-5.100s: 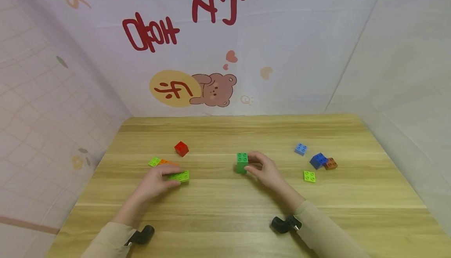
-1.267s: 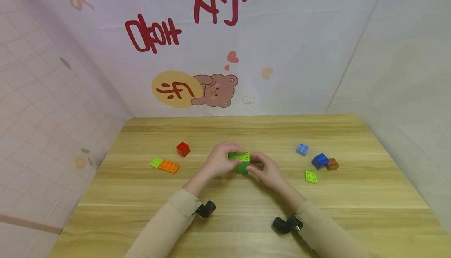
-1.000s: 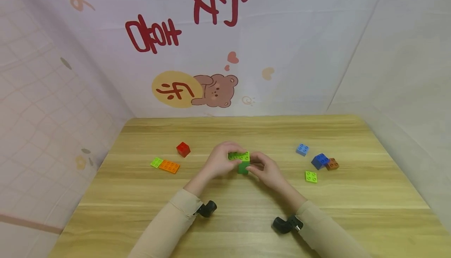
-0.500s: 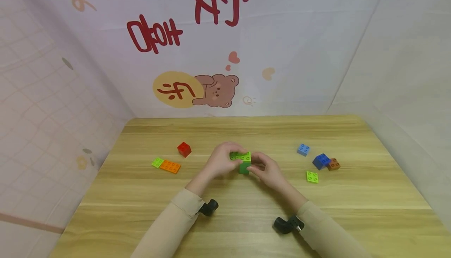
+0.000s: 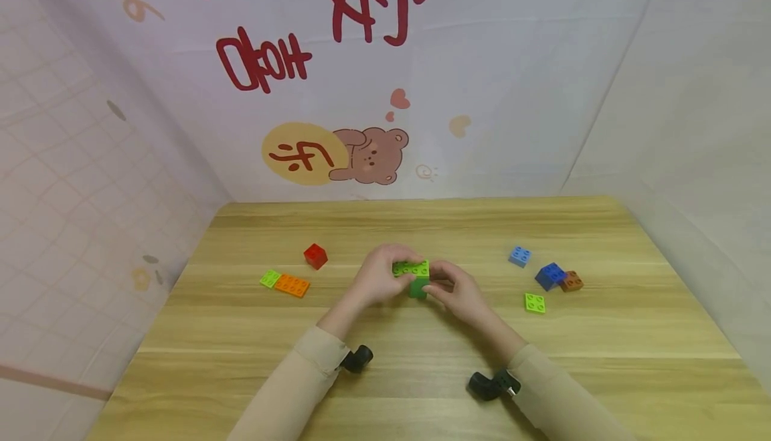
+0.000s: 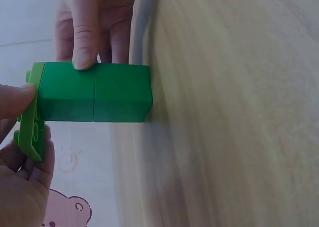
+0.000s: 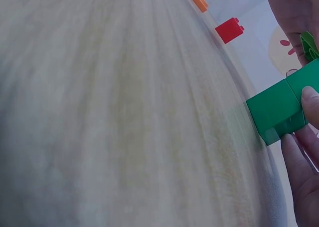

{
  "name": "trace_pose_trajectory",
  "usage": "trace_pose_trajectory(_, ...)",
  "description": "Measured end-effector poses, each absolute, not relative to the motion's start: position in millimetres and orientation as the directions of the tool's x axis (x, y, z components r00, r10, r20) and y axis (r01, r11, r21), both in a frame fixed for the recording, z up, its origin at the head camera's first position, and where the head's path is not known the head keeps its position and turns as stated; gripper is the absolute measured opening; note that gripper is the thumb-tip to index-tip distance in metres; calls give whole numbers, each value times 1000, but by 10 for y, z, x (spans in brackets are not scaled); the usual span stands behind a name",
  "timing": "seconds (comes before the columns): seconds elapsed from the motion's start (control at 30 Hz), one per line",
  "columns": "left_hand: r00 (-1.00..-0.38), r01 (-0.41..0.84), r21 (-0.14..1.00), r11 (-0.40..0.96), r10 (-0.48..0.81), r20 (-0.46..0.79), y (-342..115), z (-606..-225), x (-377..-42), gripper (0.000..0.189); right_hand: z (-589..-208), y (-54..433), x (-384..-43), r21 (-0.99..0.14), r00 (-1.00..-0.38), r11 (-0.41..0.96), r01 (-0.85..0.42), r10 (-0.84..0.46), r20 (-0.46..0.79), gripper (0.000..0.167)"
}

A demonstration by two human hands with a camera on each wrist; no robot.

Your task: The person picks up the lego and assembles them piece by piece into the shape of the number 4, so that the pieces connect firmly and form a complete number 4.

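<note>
Two dark green toy bricks (image 5: pixel 418 288) stand stacked upright near the middle of the table. A light green studded plate (image 5: pixel 412 269) lies across their top and juts out to the left, as the left wrist view also shows. My left hand (image 5: pixel 381 275) pinches this plate (image 6: pixel 34 107) at its overhanging end. From the right, my right hand (image 5: pixel 460 295) grips the stack between thumb and fingers, the thumb near the seam between the bricks (image 6: pixel 94 92). In the right wrist view, the lower brick (image 7: pixel 276 110) shows at the tabletop.
A red brick (image 5: pixel 316 256), an orange plate (image 5: pixel 292 286) and a small lime plate (image 5: pixel 270 278) lie to the left. On the right are a light blue brick (image 5: pixel 520 256), a dark blue brick (image 5: pixel 551 276), a brown brick (image 5: pixel 572 281) and a lime plate (image 5: pixel 535 303).
My left hand has carried the light green plate from beside the orange plate rightward onto the green stack. My right hand keeps its grip there; over the last second both hands barely move.
</note>
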State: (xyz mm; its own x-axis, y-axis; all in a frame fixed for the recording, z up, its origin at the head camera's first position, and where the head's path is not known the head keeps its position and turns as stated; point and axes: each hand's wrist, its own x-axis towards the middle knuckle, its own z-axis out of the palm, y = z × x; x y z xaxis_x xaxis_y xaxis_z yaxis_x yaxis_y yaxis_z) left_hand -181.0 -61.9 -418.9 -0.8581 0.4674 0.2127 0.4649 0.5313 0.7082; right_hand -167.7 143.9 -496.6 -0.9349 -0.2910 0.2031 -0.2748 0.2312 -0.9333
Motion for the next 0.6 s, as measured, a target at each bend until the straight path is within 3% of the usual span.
trace_pose_trajectory(0.6, -847, 484, 704, 519, 479, 229, -643, -4227, -1817, 28, -4953, 1432, -1660, -928, -928, 231, -293, -300, 218, 36)
